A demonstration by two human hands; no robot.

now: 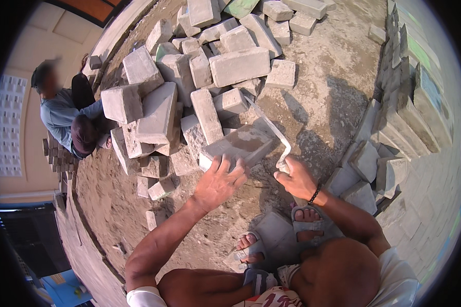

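My left hand (219, 182) grips the near end of a grey paving block (238, 147) with brownish dirt on its top face, tilted up off the sandy ground. My right hand (295, 177) holds the handle of a trowel (271, 129); its thin metal blade reaches up and left over the block's far edge. A black band circles my right wrist. My sandalled feet rest on a flat block (273, 228) just below the hands.
A loose heap of grey blocks (189, 77) fills the ground ahead. Laid and stacked pavers (404, 97) run along the right side. Another person (66, 120) crouches at the left by more pavers. Bare sand (328, 77) lies between heap and paving.
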